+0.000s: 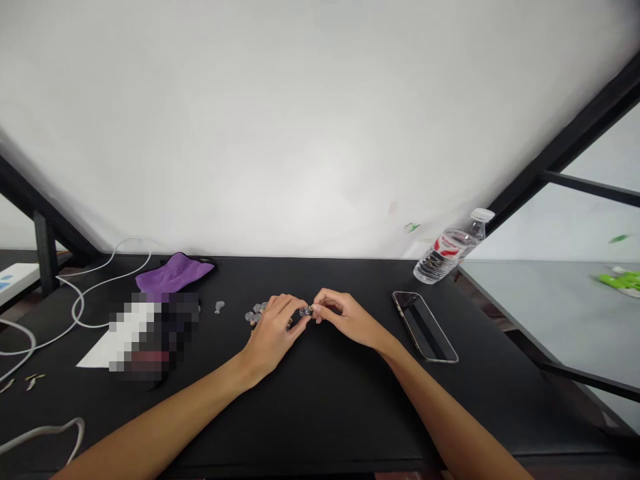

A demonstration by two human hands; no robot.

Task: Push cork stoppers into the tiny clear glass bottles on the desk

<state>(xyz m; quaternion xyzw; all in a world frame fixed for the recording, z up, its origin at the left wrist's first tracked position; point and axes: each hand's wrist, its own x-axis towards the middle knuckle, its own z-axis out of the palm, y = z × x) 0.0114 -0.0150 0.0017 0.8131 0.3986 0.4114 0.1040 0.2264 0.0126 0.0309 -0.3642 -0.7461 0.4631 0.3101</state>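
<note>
My left hand (pixel 274 328) pinches a small clear round piece (pixel 305 311) between thumb and fingertips, low over the black tabletop. Opposite it, my right hand (pixel 345 317) is closed too, its thumb and fingertips pressed together at the dark, metallic-looking end of the same piece. Exactly what the right fingertips grip is too small to tell apart. Several similar clear pieces (pixel 250 317), some with gold-coloured bits, lie in a cluster beside and partly behind my left hand. Another clear piece (pixel 219 307) lies alone farther left.
A phone (pixel 425 327) lies right of my right hand. Behind it, a water bottle (pixel 450 248) stands at the table's back right. On the left are a purple cloth (pixel 175 273), white paper (pixel 100 350), a blurred-out item and a white cable (pixel 77 300). A white wall (pixel 300 133) rises behind the table.
</note>
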